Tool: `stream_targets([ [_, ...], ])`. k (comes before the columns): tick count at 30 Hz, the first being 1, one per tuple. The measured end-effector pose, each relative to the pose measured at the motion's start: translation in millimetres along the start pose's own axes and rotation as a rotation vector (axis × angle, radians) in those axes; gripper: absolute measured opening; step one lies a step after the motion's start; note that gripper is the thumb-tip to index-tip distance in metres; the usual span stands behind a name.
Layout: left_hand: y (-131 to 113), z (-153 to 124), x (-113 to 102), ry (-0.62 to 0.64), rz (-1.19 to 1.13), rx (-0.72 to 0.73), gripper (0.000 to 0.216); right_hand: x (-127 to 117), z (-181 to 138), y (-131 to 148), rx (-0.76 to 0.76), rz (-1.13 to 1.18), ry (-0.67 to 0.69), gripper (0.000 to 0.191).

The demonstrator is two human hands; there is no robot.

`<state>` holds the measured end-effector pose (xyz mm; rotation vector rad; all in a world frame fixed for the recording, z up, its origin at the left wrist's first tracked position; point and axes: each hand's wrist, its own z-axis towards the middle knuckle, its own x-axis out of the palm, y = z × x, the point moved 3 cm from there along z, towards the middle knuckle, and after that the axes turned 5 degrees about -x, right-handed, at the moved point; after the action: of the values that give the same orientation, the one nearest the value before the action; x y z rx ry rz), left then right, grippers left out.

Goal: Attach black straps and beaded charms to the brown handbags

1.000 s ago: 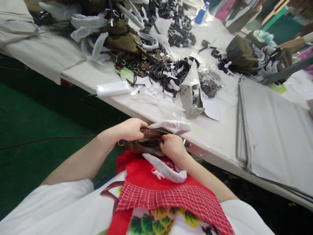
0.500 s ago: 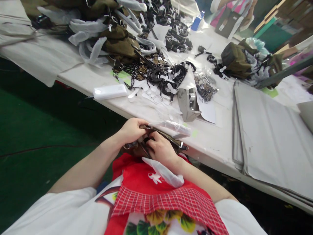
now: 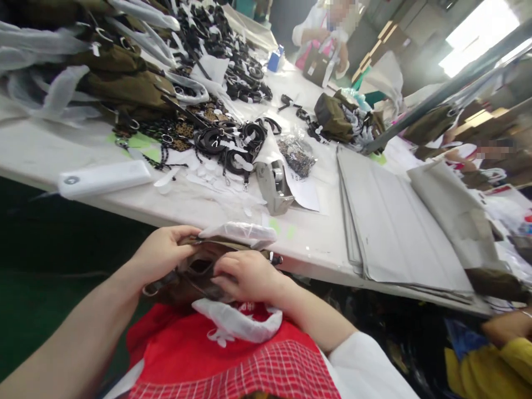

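Observation:
An olive-brown handbag (image 3: pixel 193 289) lies at my lap against the table edge, its zipped mouth partly open and dark inside. My left hand (image 3: pixel 166 256) is closed on the far rim at the left end of the mouth, thumb inside. At the near side of the mouth my right hand (image 3: pixel 247 275) is closed with curled fingers on the bag's edge; the fingertips are partly hidden. One handle wrapped in white film (image 3: pixel 243 323) hangs over my red apron (image 3: pixel 178 349). Another wrapped handle (image 3: pixel 239 231) rests on the table edge beyond the bag.
Coiled black straps (image 3: pixel 226 144) lie near a grey tape dispenser (image 3: pixel 274 188) and a white power bank-like box (image 3: pixel 106 178). Olive bags (image 3: pixel 124 83) are piled at the left. Grey sheets (image 3: pixel 399 221) and a slanting metal pole (image 3: pixel 415 105) stand right. A co-worker (image 3: pixel 322 44) holds a bag beyond.
My view has swung right, so the table things sit further left. My right hand's fingers have drawn back from inside the bag to its near edge, and the opening shows more.

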<state>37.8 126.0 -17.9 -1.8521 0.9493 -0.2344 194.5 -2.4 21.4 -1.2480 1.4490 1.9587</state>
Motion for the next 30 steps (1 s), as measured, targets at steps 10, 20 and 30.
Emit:
stream_targets([
  [10,10,15,-7,0.058,-0.026,-0.003,0.032,-42,-87,-112,0.746,-0.457,-0.069,0.035],
  [20,17,27,-5,0.109,-0.062,0.037,0.035,-48,-93,-118,0.746,-0.484,-0.112,0.033],
  [30,-7,6,5,0.082,-0.045,0.076,0.042,-30,5,-12,0.151,0.081,-0.041,0.018],
])
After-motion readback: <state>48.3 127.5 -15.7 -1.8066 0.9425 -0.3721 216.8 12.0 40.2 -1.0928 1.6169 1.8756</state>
